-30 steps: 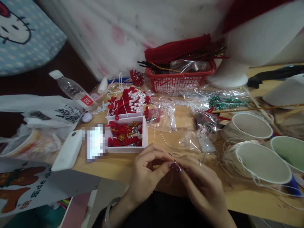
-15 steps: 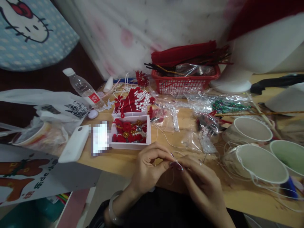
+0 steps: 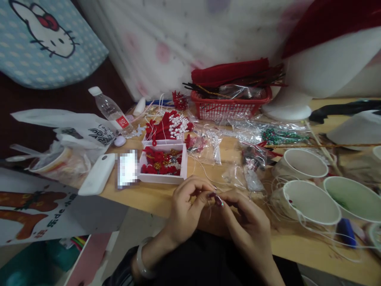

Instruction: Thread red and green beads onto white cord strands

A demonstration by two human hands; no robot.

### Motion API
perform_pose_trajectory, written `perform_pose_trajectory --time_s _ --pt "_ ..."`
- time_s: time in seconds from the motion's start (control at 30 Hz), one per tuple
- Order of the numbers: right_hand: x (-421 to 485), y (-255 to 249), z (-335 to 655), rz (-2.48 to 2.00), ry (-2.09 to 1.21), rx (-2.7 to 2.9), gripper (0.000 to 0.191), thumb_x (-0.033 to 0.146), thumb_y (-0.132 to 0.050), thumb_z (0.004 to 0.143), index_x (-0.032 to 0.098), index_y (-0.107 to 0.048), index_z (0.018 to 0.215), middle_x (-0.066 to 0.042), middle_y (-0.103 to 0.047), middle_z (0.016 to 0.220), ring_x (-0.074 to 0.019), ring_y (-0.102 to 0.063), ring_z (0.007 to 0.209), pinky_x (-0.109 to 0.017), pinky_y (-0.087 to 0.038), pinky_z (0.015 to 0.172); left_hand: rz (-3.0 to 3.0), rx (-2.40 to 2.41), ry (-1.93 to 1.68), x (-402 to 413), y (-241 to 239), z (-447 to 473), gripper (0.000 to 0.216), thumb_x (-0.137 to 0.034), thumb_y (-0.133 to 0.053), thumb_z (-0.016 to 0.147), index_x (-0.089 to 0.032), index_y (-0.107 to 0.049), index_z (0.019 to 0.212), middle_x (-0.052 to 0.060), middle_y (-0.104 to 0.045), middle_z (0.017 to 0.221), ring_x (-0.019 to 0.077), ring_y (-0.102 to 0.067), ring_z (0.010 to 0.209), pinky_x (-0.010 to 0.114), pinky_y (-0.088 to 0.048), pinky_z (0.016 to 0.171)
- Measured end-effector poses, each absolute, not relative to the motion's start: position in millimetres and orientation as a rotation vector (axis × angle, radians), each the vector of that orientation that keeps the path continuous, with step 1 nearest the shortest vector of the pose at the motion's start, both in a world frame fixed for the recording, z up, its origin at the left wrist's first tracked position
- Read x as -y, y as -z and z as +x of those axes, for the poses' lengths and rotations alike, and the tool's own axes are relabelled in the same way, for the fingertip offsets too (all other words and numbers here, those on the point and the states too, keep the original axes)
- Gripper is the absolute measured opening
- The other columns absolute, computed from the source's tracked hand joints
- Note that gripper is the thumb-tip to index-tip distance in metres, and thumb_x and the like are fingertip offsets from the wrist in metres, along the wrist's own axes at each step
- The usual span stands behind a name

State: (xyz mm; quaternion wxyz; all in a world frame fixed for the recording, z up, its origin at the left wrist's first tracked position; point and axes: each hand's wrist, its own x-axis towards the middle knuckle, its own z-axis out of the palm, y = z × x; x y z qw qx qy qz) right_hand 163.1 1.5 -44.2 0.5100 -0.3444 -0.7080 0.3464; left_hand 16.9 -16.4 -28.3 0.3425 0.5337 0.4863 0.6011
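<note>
My left hand [image 3: 186, 206] and my right hand [image 3: 247, 222] meet fingertip to fingertip at the near edge of the wooden table [image 3: 154, 198]. Both are pinched together on something tiny, perhaps a thin white thread [image 3: 205, 171] that trails from them towards the boxes. What sits between the fingertips is too small to name. A pale bangle [image 3: 143, 262] circles my left wrist. Just beyond my left hand stands a white box of red and gold ornaments [image 3: 163, 165], with a second box of red stems and white pearls [image 3: 166, 129] behind it.
Three white paper cups [image 3: 311, 200] stand at the right, wound with thread. A red basket [image 3: 230, 105] of pipe cleaners is at the back. Clear bags of beads [image 3: 276, 135] lie mid-table. At the left are a white power bank [image 3: 97, 174], a water bottle [image 3: 111, 111] and plastic bags [image 3: 74, 131].
The view has drifted so the table sits a little further left and lower. My hands stay pinched together and have moved slightly up towards the box.
</note>
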Motion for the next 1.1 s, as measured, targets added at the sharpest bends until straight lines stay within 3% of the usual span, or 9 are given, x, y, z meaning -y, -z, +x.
perform_pose_trajectory --time_s 0.07,0.13,0.23,0.4,0.5,0.67,0.83,0.97,1.1 --pt "-2.3 44.7 165.5 -0.854 -0.729 1.745 0.012 0.012 -0.062 0.091 0.023 -0.067 0.093 0.003 -0.069 0.078 -0.0089 -0.063 0.069 -0.017 -0.049 0.065 1.149 -1.178 -1.633 18.6 21.7 14.6 0.017 -0.032 -0.061 0.093 -0.018 -0.060 0.084 0.002 -0.073 0.082 0.0082 -0.061 0.055 0.017 -0.046 0.044" --pt "-3.6 45.8 168.1 -0.889 -0.618 1.787 0.011 0.012 -0.062 0.090 0.021 -0.067 0.093 0.002 -0.068 0.076 -0.0085 -0.061 0.065 -0.018 -0.048 0.061 1.007 -1.117 -1.798 20.7 11.6 7.7 0.016 -0.034 -0.062 0.093 -0.019 -0.058 0.088 0.002 -0.076 0.081 0.0089 -0.064 0.052 0.016 -0.046 0.040" --pt "-5.8 47.2 170.1 -0.972 -0.471 1.825 0.009 0.013 -0.061 0.090 0.020 -0.067 0.092 0.002 -0.067 0.074 -0.0075 -0.057 0.056 -0.018 -0.046 0.055 1.057 -1.140 -2.238 22.9 -6.5 -7.7 0.014 -0.030 -0.070 0.088 -0.021 -0.059 0.088 -0.002 -0.077 0.082 0.0106 -0.072 0.070 0.019 -0.059 0.061" --pt "-7.3 45.6 164.5 -1.103 -0.340 1.792 0.010 0.016 -0.059 0.090 0.019 -0.066 0.084 0.003 -0.061 0.067 -0.0078 -0.055 0.049 -0.020 -0.044 0.050 1.166 -1.322 -2.826 24.9 -21.7 -24.2 0.011 -0.027 -0.070 0.087 -0.024 -0.059 0.087 -0.009 -0.074 0.086 0.0077 -0.071 0.083 0.020 -0.057 0.077" --pt "-7.0 43.7 161.5 -1.163 -0.373 1.805 0.013 0.017 -0.055 0.091 0.019 -0.067 0.086 0.000 -0.065 0.073 -0.0094 -0.058 0.052 -0.021 -0.047 0.051 1.254 -1.436 -2.565 28.1 -14.7 -23.1 0.006 -0.024 -0.065 0.090 -0.023 -0.060 0.088 -0.007 -0.074 0.085 0.0107 -0.071 0.082 0.027 -0.058 0.082" --pt "4.6 34.3 167.6 -1.162 -0.528 1.772 0.017 0.019 -0.057 0.094 0.020 -0.069 0.105 -0.006 -0.072 0.094 -0.0115 -0.067 0.063 -0.021 -0.052 0.053 1.511 -1.525 -1.746 33.1 -2.3 -14.0 0.005 -0.022 -0.066 0.090 -0.022 -0.067 0.085 0.001 -0.076 0.090 0.0122 -0.070 0.075 0.020 -0.053 0.058" --pt "22.9 23.9 169.2 -0.905 -0.836 1.680 0.026 0.022 -0.060 0.093 0.022 -0.064 0.119 -0.007 -0.074 0.104 -0.0132 -0.072 0.078 -0.020 -0.058 0.063 1.879 -1.364 -1.453 31.2 -4.5 -1.8 0.008 -0.022 -0.070 0.086 -0.024 -0.074 0.080 0.002 -0.065 0.099 0.0100 -0.064 0.081 0.018 -0.053 0.065" --pt "25.8 23.7 164.5 -0.839 -1.065 1.704 0.008 0.020 -0.059 0.093 0.020 -0.067 0.094 0.001 -0.071 0.073 -0.0106 -0.067 0.059 -0.017 -0.054 0.054 1.945 -1.313 -1.372 30.7 -4.0 6.9 0.011 -0.016 -0.065 0.089 -0.023 -0.074 0.087 0.002 -0.063 0.099 0.0082 -0.062 0.078 0.017 -0.053 0.066" --pt "24.4 24.2 169.5 -0.858 -1.026 1.646 0.017 0.018 -0.057 0.095 0.019 -0.066 0.080 0.004 -0.063 0.056 -0.0080 -0.060 0.046 -0.015 -0.048 0.046 1.932 -1.364 -1.384 41.4 -4.0 1.7 0.018 -0.015 -0.058 0.094 -0.025 -0.073 0.097 0.001 -0.068 0.096 0.0120 -0.066 0.090 0.021 -0.055 0.077"
